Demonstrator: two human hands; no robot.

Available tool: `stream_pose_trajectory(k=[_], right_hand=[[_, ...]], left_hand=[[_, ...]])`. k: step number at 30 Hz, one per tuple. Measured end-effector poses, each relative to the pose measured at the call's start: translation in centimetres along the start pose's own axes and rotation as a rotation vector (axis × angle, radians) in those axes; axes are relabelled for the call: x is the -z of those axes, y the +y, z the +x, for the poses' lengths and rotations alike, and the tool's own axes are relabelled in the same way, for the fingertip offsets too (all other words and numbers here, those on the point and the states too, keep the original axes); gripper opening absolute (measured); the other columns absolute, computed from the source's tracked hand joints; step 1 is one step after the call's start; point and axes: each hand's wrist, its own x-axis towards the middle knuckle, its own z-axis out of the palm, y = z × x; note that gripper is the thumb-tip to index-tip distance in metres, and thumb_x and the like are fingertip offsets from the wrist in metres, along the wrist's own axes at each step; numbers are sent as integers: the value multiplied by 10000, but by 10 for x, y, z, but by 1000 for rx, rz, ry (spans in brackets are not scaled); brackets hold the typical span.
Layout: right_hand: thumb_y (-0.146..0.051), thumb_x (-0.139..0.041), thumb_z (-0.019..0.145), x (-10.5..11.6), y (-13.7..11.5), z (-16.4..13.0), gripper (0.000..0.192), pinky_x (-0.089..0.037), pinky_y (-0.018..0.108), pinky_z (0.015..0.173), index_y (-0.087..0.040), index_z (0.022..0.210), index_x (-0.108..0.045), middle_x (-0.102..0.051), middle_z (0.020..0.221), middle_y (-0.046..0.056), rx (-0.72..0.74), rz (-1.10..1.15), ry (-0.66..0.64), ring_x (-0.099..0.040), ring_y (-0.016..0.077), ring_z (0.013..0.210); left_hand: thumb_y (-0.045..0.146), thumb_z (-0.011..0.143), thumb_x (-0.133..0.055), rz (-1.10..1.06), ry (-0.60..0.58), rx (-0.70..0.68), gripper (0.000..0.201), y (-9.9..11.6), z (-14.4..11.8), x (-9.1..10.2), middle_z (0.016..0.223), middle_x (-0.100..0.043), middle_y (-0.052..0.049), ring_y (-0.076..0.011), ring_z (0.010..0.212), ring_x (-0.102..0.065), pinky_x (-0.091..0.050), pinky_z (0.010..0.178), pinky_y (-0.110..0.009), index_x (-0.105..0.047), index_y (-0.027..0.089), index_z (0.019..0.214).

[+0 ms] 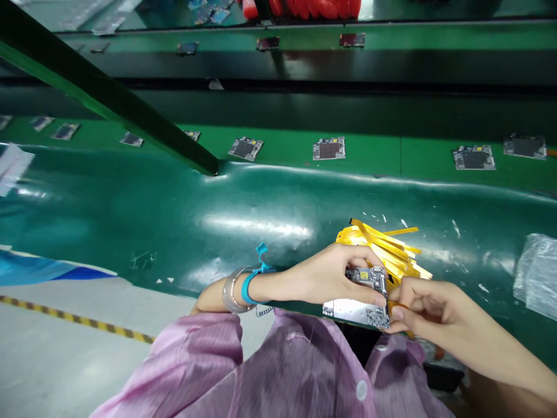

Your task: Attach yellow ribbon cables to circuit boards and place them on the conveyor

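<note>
Nearest the camera lies a pink, finely striped smock with white buttons, its cloth soft and creased. Just above it the left hand holds a small rectangular circuit board, silvery and flat, studded with tiny metal shields and dark chips; the fingers curl over its top edge while the thumb presses along its face. On that wrist sit a clear glossy bangle and a blue strap with a loose tail sticking up. The right hand meets the board's right edge, its fingers pressed together in a pinch at the corner; what they pinch there is too small to tell. Behind both hands a bundle of thin, shiny yellow strips fans out flat on the counter, partly hidden by the knuckles. The counter is covered in a dark green glossy sheet, wrinkled and flecked with white scraps. At its right edge lies crumpled clear plastic film. Beyond, a lighter green belt carries more boards, well apart in a row. A dark green slanted beam crosses the left side. Farthest off, red objects sit blurred.
</note>
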Motion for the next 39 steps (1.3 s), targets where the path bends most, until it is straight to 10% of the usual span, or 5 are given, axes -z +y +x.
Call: stream_pose_trajectory(k=[21,28,34,39], right_hand=[[-473,-713,877,-4,2,15,307,-600,275,683,-206,735,-659,-645,712,0,22,-15,54,-641,143,664],[-653,-525,937,8,14,16,481,-635,386,789,-225,1002,-734,-731,1081,101,19,92,242,-750,247,877],[-453,-717,862,7,10,31,237,-588,314,737,-220,901,-737,-748,846,24,98,-129,209,-719,207,810],[-435,-757,825,38,0,48,261,-570,307,700,-176,857,-751,-764,847,50,189,-161,374,-708,196,757]], left_hand=[[250,778,-739,225,152,-79,221,-6,8,2,770,-556,43,-100,698,-498,-393,622,-217,-531,180,803],[337,897,-665,207,190,-119,179,-6,11,8,895,-686,-16,-147,808,-623,-461,708,-254,-630,175,963],[354,945,-624,311,284,-115,213,-8,13,7,929,-726,-17,-144,784,-660,-488,694,-260,-620,193,1084],[430,973,-601,481,528,-188,335,-9,32,40,1285,-662,-82,-219,1162,-637,-527,905,-335,-583,221,1234]])
